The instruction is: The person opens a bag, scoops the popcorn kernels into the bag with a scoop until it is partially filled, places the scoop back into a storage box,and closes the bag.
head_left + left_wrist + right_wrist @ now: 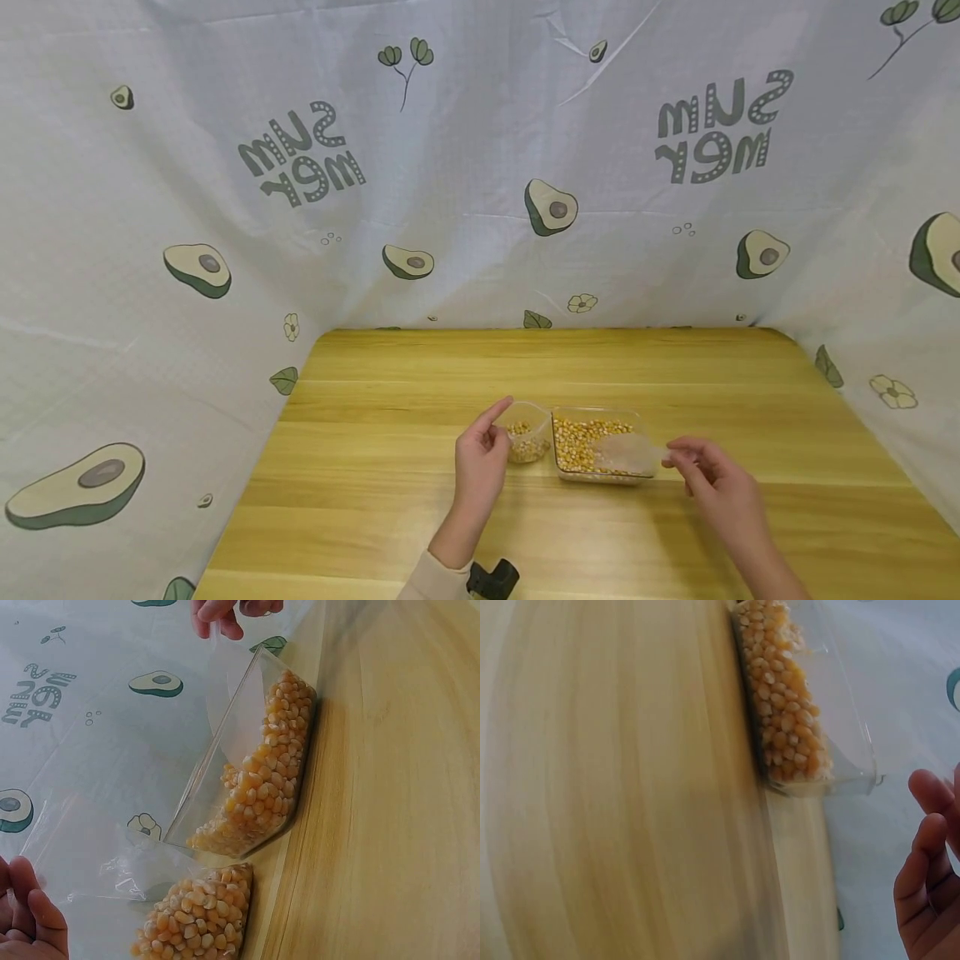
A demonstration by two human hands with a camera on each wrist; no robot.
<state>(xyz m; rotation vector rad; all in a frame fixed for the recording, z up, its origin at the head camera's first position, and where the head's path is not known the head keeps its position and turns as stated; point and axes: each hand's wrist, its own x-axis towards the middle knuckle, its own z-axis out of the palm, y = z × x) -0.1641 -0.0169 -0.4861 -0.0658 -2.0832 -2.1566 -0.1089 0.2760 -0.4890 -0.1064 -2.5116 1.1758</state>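
Observation:
My left hand (480,467) holds the rim of a clear plastic bag (529,451), which stands upright with its mouth open. Corn kernels (196,919) fill the bag's lower part. Just right of it is a clear rectangular container (603,478) with more corn kernels (581,437), heaped toward its left side. With thumb and fingers my right hand (720,492) pinches the handle of a translucent white scoop (624,454). The scoop's blade lies inside the container, against the corn. In the right wrist view, the scoop's handle is mostly hidden behind the fingers (911,889).
A wooden table (390,442) lies under everything. White cloth (465,250) printed with avocados and mirrored lettering hangs behind it and along both sides. A black device (495,578) is strapped at the left wrist, beside a beige sleeve (435,577).

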